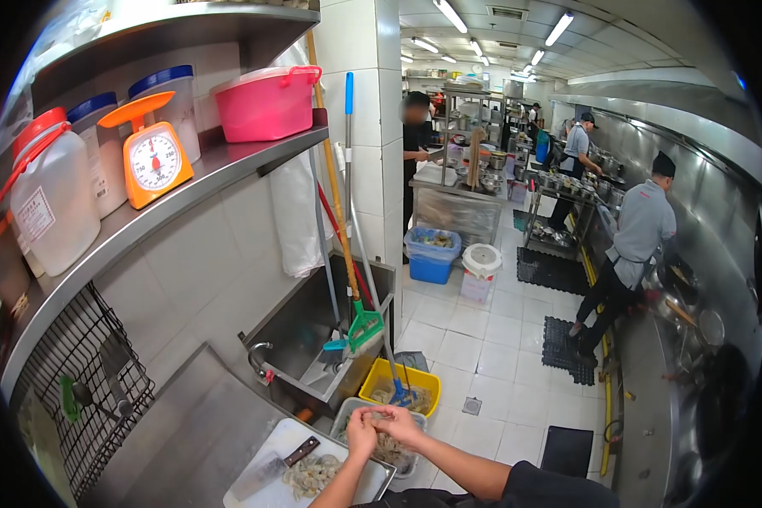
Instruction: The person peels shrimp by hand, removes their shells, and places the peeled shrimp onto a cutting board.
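My left hand [362, 433] and my right hand [398, 425] meet with fingers closed together above a clear plastic tub [340, 423] of greyish shrimp [389, 452]. Whatever is pinched between the fingertips is too small and covered to make out. Beside my left forearm lies a white cutting board [267, 453]. On it rests a cleaver [261, 476] with a dark handle, next to a pile of pale peeled shrimp [315, 474]. Just beyond the tub, a yellow basin [432, 389] holds more greyish contents.
A steel sink [271, 326] stands ahead on the left, with a green broom [366, 328] and other long handles leaning in it. Above, a shelf [186, 207] carries an orange scale [157, 161] and a pink tub [267, 106]. Co-workers [639, 224] stand at the stoves on the right.
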The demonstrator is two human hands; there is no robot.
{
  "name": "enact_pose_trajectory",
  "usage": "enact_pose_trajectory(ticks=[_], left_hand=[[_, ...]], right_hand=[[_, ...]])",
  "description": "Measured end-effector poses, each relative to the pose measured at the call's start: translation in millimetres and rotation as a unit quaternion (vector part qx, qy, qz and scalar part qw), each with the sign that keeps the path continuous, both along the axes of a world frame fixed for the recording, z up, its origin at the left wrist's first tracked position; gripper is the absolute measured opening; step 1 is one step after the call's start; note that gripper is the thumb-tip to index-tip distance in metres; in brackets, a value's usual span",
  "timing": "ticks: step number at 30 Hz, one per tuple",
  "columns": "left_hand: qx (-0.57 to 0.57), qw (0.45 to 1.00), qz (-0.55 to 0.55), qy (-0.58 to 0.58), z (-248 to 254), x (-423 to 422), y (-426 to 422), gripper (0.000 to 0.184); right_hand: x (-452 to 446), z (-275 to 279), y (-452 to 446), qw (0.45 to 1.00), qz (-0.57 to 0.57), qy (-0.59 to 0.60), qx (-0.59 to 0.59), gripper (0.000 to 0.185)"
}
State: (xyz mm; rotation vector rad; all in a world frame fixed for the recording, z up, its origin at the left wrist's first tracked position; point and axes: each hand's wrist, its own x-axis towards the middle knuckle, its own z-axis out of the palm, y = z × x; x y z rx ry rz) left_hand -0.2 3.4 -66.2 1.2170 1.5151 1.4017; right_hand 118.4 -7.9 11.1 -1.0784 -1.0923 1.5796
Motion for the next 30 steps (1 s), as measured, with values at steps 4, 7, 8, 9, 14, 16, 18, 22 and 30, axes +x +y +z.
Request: enact_pose_trajectory(ticks=[4,7,8,9,14,16,18,22,30], left_hand=[[-0.101,0.98,-0.154,-0.076,19,-7,-16,0.019],[-0.214,0.932,-0.222,-0.19,50,-13,-25,0.018],[-0.263,0.908,-0.244,-0.218,53,-15,-26,0.019],[-0.264,0.907,-0.245,-0.218,54,-14,-26,0.019],[-0.18,0.96,-0.162,-0.138,48,-3,-26,0.027],[-0.177,0.965,-0.147,-0.126,50,1,-28,0.028],[-0.173,0.969,-0.133,-0.115,50,3,-27,0.029],[-0.167,0.976,-0.122,-0.065,36,-8,-16,0.02],[0.09,0.939,-0.114,0.311,85,-1,-16,0.041]], right_hand=[[13,-20,8,0.996,-0.041,-0.077,0.014,0.019],[24,-26,13,0.993,-0.064,-0.097,0.026,0.016],[25,-27,13,0.993,-0.07,-0.091,0.034,0.015],[26,-25,13,0.993,-0.071,-0.092,0.033,0.015],[27,-20,12,0.992,-0.085,-0.089,0.023,0.013],[27,-21,11,0.992,-0.08,-0.092,0.022,0.013],[28,-21,14,0.992,-0.076,-0.096,0.024,0.014],[30,-14,17,0.989,-0.126,-0.062,0.035,0.014],[30,-21,15,0.986,-0.157,-0.044,-0.031,0.013]])
